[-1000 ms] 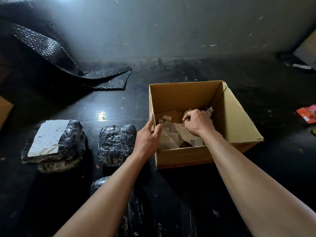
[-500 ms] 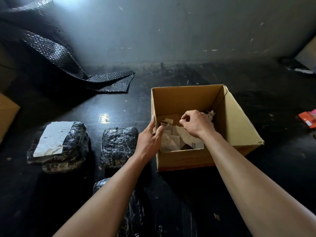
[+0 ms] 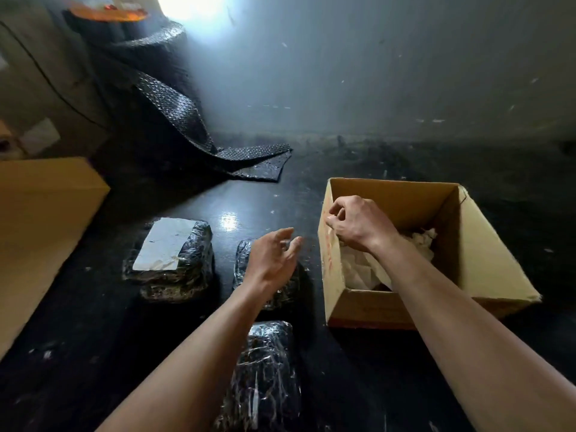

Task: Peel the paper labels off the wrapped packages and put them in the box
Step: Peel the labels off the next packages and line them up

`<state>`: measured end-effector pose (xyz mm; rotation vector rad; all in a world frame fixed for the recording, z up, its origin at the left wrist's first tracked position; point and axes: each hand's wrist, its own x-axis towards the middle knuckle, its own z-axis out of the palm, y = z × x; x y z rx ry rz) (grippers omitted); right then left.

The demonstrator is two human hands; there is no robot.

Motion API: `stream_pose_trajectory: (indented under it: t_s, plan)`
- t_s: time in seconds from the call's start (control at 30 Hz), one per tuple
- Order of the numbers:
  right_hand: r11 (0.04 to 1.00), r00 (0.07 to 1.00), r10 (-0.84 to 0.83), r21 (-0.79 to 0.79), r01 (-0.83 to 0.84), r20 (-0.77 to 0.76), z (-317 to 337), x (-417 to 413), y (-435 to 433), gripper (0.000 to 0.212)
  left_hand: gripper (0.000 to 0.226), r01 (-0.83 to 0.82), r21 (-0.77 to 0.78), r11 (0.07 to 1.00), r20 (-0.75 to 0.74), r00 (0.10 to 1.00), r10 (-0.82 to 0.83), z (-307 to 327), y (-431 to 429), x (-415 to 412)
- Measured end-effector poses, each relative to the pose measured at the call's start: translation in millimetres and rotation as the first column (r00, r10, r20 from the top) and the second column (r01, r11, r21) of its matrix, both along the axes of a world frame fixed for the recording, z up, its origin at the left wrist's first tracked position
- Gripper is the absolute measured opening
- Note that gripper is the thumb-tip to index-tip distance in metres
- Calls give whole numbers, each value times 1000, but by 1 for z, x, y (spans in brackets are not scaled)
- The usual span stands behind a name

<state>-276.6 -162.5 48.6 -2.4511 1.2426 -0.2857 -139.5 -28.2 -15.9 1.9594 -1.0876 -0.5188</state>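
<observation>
An open cardboard box [image 3: 486, 244] stands on the dark floor at the right, with crumpled white peeled labels [image 3: 355, 269] inside. My right hand [image 3: 358, 222] hovers over the box's left wall with its fingers curled; nothing shows in it. Left of the box, my left hand [image 3: 271, 257] is spread with relaxed fingers above a black wrapped package [image 3: 285, 296] that shows no label. A larger wrapped package [image 3: 180, 275] further left carries a white paper label [image 3: 165, 243] on top. A third wrapped package [image 3: 265, 375] lies nearest me, between my forearms.
A roll of black bubble wrap [image 3: 174, 113] trails onto the floor at the back left. A closed cardboard carton [image 3: 40, 213] sits at the far left. A grey wall runs behind the box.
My left hand has left the box's corner and swung left over the middle package. My right hand rose from the papers to the box's left rim. The view has turned left.
</observation>
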Motion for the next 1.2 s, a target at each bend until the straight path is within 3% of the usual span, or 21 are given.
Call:
stream_pose_trajectory:
  t_s: [0.17, 0.33, 0.53, 0.67, 0.77, 0.93, 1.03, 1.2]
  plan:
    - [996, 996, 92, 22, -92, -16, 3, 76, 38, 26, 42, -121, -5, 993, 96, 988, 121, 6, 53, 76]
    - [982, 990, 129, 143, -121, -52, -23, 152, 83, 33, 39, -255, 54, 965, 154, 957, 245, -2, 104, 158]
    - [964, 983, 143, 240, -112, -116, -67, 223, 121, 41, 42, -334, 183, 924, 129, 940, 314, -29, 136, 239]
    - [962, 983, 137, 251, -104, -118, -87, 256, 135, 44, 46, -324, 260, 910, 86, 946, 312, -44, 137, 278]
    - [963, 984, 128, 251, -94, -122, -96, 273, 137, 29, 51, -283, 286, 915, 41, 958, 284, -51, 134, 299]
    - [979, 993, 26, 203, -2, -114, -101, 287, 136, 33, 59, -126, 345, 930, -65, 985, 158, -53, 125, 320]
    - [989, 995, 12, 148, 3, -99, -101, 296, 131, 23, 66, -40, 366, 930, -119, 989, 89, -51, 119, 334]
    - [982, 986, 125, 156, -108, -106, -98, 326, 122, 31, 75, 78, 381, 921, -234, 972, 15, -49, 105, 349]
